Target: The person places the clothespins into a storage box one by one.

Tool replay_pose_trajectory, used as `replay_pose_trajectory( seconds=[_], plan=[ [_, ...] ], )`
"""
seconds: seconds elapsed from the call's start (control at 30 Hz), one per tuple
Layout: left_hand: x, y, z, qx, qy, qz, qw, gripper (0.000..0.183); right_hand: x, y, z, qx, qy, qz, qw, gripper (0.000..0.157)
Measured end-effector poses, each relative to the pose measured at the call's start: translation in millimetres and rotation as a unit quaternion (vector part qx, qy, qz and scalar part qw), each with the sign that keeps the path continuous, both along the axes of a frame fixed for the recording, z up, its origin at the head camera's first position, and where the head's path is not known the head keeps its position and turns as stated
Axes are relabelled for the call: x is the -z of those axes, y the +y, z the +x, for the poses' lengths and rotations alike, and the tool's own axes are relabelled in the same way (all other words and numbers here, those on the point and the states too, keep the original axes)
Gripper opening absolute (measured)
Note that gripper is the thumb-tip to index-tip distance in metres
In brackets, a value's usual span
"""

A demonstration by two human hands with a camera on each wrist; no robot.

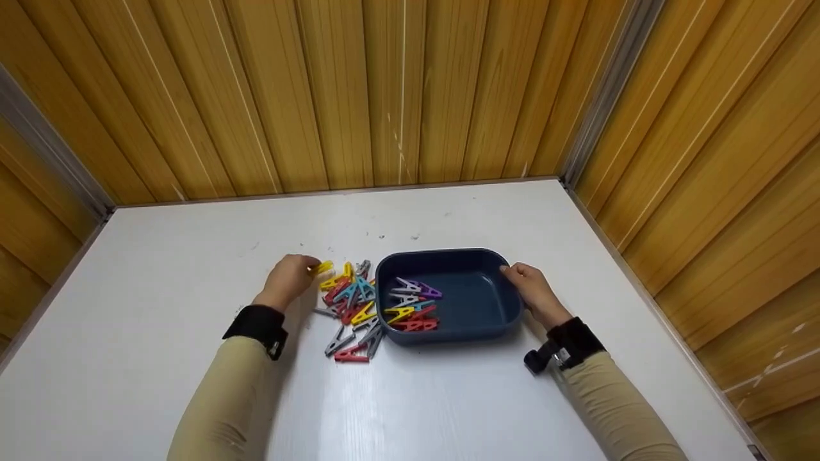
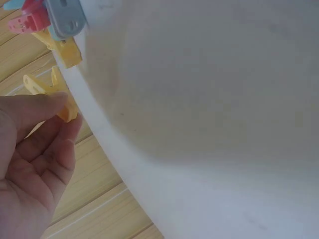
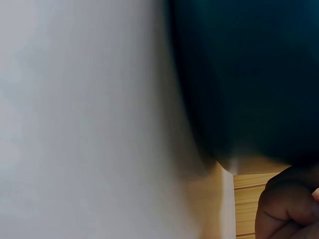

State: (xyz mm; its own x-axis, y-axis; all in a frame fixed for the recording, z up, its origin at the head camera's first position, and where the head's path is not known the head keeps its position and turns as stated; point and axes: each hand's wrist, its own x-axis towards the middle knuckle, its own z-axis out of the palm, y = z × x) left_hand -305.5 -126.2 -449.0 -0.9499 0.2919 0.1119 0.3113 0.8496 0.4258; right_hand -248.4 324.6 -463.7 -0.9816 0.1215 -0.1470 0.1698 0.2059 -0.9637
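My left hand (image 1: 289, 279) pinches a yellow clothespin (image 2: 52, 94) between thumb and fingertips, at the upper left of a loose pile. In that pile lie yellow, red, grey and blue clothespins (image 1: 356, 292), against the left side of a dark blue basin (image 1: 477, 334). With thumb over the rim and fingers outside, my right hand (image 1: 533, 291) grips the basin's right end. Inside the basin, several purple, grey, yellow, blue and red clothespins (image 1: 429, 291) lie toward its left. The right wrist view shows the basin's dark outer wall (image 3: 249, 89) close up, with part of the hand below it.
Everything stands on a white table (image 1: 160, 275). Wood-patterned panels (image 1: 346, 96) rise behind it and along its sides. A few small dark specks (image 1: 382, 237) dot the tabletop behind the pile. Both wrists wear black straps (image 1: 257, 330).
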Motion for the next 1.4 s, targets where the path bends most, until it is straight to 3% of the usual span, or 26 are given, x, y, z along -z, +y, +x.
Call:
replay_pose_trajectory(
  seconds=[0.17,0.5,0.87,1.2,1.4],
  plan=[
    [-9.0,3.6,1.5,0.011,0.032,0.011,0.9994,0.026,-1.0,-1.7,-0.3,0.003,-0.001,-0.002,1.000,0.039],
    [-32.9,30.2,11.0,0.022,0.049,0.010,0.9985,0.028,2.1,-2.2,0.1,0.006,0.010,-0.010,1.000,0.041],
    [-51.6,66.7,22.2,0.084,0.095,0.043,0.9910,0.028,5.3,-4.5,1.2,0.003,-0.004,-0.011,1.000,0.040],
    [-49.2,104.9,23.7,0.177,0.107,0.009,0.9783,0.022,2.4,-9.9,-0.8,-0.001,-0.002,-0.002,1.000,0.038],
    [-37.8,124.0,20.1,0.223,0.115,-0.027,0.9676,0.019,4.6,-8.6,-1.0,0.001,-0.004,-0.008,1.000,0.039]
  ],
)
